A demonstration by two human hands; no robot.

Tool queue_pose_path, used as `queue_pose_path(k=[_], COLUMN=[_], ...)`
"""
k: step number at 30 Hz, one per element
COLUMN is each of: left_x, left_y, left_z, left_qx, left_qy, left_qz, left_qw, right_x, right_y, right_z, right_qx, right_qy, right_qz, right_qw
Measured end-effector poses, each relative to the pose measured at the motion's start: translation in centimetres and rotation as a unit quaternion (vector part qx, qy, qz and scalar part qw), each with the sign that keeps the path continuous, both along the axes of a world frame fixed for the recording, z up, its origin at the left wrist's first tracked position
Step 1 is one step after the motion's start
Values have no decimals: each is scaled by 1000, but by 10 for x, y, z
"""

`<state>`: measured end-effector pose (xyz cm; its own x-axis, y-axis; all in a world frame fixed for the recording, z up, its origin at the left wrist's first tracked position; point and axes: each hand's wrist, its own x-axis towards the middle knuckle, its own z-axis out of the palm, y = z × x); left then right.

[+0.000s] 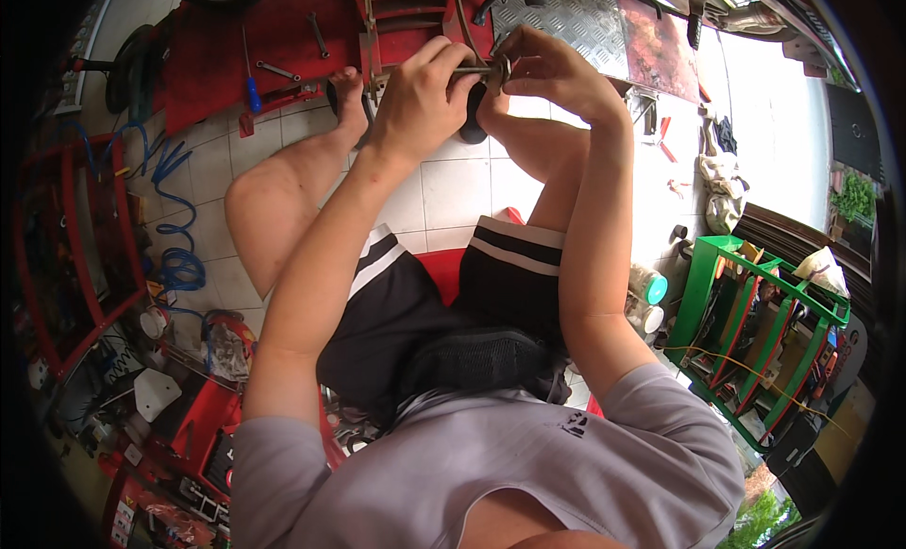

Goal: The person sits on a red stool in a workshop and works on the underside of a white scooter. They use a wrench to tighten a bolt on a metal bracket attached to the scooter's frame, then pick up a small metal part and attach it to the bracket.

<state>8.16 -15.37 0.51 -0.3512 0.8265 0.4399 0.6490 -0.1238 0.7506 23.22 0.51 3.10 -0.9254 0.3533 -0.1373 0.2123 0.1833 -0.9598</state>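
Both my hands are raised in front of my knees, working on a thin metal rod with a round, disc-like piece (498, 75) at its right end. My left hand (427, 101) is closed around the rod's left part, its fingers curled over it. At the disc, my right hand (557, 75) grips with bent fingers and thumb. The rod lies nearly level between the two hands. What exactly the disc piece is, and whether it is one with the rod, is too small to tell. Part of the rod is hidden inside my left hand.
Ahead stands a red work platform (203, 53) holding a blue-handled screwdriver (253, 94) and two wrenches (278, 71). A coiled blue hose (181, 269) hangs at the left by a red rack (90, 237). At the right are a green rack (703, 275) and some jars (647, 285).
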Motion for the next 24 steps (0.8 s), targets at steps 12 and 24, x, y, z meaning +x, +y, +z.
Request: queue_pose_path(k=[12,24], left_x=[1,5], left_y=[5,12], left_z=[-1,-10], left_qx=[54,24], left_qy=[-54,-164], left_qz=[-4,16], left_qw=[997,986], right_x=[3,2], right_y=[10,8], right_z=[7,5], right_qx=[-73,-32], right_qy=[136,68], right_qz=[-85,-134], right_qw=[984,988])
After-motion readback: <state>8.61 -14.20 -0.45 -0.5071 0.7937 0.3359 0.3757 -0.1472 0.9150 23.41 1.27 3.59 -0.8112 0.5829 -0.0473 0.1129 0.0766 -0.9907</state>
